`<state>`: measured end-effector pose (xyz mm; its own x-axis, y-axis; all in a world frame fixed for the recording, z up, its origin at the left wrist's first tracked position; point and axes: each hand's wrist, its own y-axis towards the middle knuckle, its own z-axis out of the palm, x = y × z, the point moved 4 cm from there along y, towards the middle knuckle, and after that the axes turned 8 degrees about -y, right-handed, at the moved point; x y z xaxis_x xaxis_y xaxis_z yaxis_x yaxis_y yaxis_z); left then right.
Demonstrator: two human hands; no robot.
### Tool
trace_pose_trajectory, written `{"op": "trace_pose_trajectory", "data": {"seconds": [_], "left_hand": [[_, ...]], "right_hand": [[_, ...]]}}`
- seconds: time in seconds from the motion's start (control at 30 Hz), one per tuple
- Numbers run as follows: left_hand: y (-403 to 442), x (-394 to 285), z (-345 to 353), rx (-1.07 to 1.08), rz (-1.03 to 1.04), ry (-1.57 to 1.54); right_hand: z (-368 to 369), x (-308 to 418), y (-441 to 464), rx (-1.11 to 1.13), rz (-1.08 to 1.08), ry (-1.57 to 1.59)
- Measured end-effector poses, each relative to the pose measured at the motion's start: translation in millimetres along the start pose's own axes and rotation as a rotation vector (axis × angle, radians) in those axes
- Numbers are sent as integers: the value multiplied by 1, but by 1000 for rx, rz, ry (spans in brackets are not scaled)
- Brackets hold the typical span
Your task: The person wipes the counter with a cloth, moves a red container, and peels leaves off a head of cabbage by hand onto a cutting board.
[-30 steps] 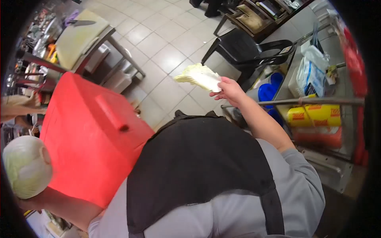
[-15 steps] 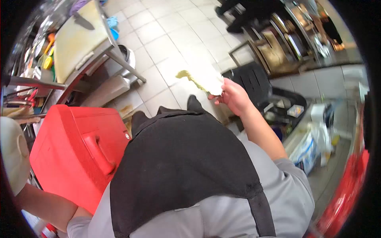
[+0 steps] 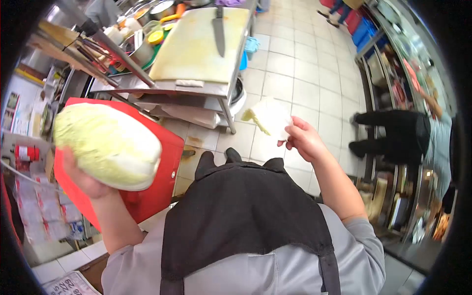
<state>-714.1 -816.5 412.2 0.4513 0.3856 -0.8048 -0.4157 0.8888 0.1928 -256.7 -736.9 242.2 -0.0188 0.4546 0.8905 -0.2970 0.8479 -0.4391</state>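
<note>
A large pale green and white cabbage [image 3: 110, 145] rests in my left hand [image 3: 81, 172], whose fingers wrap under its left side. Behind and below it stands a red bin or box [image 3: 164, 152]. My right hand [image 3: 302, 137] pinches a loose cabbage leaf [image 3: 273, 118] by its white end, with the yellow-green frilled edge pointing left. The leaf hangs over the tiled floor, apart from the cabbage.
Ahead on the left, a metal table [image 3: 216, 88] bears a cutting board [image 3: 196, 44] with a knife [image 3: 219, 37], beside bowls and bottles. A person in dark trousers [image 3: 393, 132] stands at shelves [image 3: 383, 78] on the right. Another person's legs [image 3: 337, 12] show farther off.
The view has turned left, bringing the table and cutting board to the front. The cabbage in my left hand has come from the far left edge into full view. My right hand still holds the leaf.
</note>
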Motion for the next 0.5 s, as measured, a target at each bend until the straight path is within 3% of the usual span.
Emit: {"op": "trace_pose_trajectory", "data": {"seconds": [0.1,0.2,0.37,0.47,0.5], "left_hand": [[10,43,-15,-89,-27,86],[30,83,-11,49,-41,-12],[75,134,-6,37,-181,-185],[96,150,-1,22,-191,-221],[103,153,5,17,-188,-256]], "right_hand": [[21,49,64,93,-52,-13],[43,112,121,163,-105,-19],[70,174,211,292,-160,17],[72,200,246,-40,-357,-656],[62,201,261,-141,-596,-875]]}}
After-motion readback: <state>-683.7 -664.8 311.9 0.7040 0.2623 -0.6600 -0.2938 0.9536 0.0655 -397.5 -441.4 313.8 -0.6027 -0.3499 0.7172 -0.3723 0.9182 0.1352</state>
